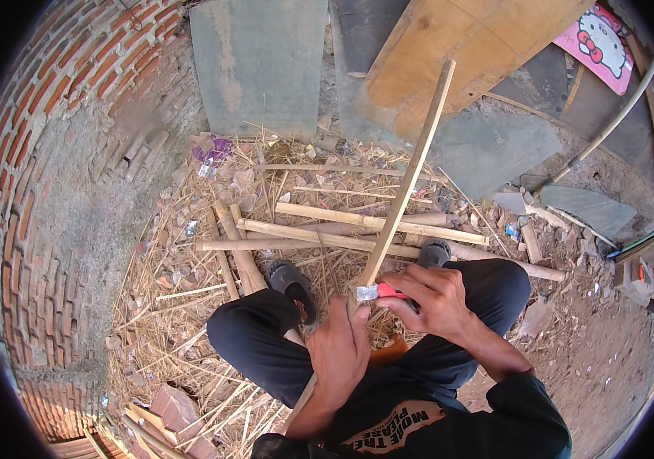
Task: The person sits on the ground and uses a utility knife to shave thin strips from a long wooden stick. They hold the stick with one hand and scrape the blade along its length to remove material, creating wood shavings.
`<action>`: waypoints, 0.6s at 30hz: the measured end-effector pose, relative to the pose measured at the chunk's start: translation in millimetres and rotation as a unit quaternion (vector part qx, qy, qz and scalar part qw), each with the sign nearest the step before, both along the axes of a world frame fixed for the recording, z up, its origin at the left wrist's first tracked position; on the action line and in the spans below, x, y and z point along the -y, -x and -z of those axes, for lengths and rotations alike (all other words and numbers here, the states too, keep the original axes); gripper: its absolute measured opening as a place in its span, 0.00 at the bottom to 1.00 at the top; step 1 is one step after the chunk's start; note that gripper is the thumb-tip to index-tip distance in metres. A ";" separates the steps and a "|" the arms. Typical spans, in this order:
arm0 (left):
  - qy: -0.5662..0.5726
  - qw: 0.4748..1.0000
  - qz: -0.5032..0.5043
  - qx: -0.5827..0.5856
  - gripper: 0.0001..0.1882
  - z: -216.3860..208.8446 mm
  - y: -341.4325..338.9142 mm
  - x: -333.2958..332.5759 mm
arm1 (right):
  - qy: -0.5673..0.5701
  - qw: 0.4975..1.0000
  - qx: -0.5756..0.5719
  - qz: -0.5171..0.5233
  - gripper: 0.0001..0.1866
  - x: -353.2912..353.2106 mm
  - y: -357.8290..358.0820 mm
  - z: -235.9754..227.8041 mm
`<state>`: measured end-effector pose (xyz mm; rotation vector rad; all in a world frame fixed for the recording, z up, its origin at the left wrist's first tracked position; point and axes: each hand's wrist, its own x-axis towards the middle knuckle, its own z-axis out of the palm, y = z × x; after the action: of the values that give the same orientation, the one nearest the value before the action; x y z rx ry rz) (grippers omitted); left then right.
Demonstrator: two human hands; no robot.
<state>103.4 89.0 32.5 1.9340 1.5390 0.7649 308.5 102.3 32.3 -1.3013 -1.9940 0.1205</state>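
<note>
A long pale wooden strip (407,180), likely split bamboo, slants up and away from between my knees. My left hand (338,344) is wrapped round its lower part, and the strip's tail runs on under the left forearm. My right hand (434,298) grips a red-handled tool with a short, flat silvery metal end (367,292). That metal end rests against the strip just above the left hand. Fingers cover most of the handle, so the tool's exact kind is hard to make out. Something orange (388,350) shows in my lap, partly hidden.
Several bamboo poles and split strips (327,229) lie across the ground beyond my feet. Straw, shavings and rubble surround them. A brick wall (44,191) rises at the left. Grey sheets (258,69) and a tan board (465,46) lean at the back. A loose brick (174,409) sits near left.
</note>
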 end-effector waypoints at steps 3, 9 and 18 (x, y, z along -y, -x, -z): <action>-0.016 1.000 0.002 0.003 0.12 1.8 1.7 1.0 | -0.013 1.000 -0.005 -0.002 0.17 -1.8 -0.1 -2.7; 0.018 1.000 0.005 -0.008 0.13 5.7 7.8 11.6 | 0.001 0.993 -0.055 0.105 0.17 -21.2 -31.9 -6.6; 0.062 0.998 0.015 0.018 0.14 15.2 18.7 22.4 | 0.004 0.991 -0.068 0.113 0.15 -38.2 -55.6 -4.1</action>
<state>84.7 66.6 17.3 1.8394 1.4960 0.6708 364.2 140.5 36.5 -1.4742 -1.7212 0.1050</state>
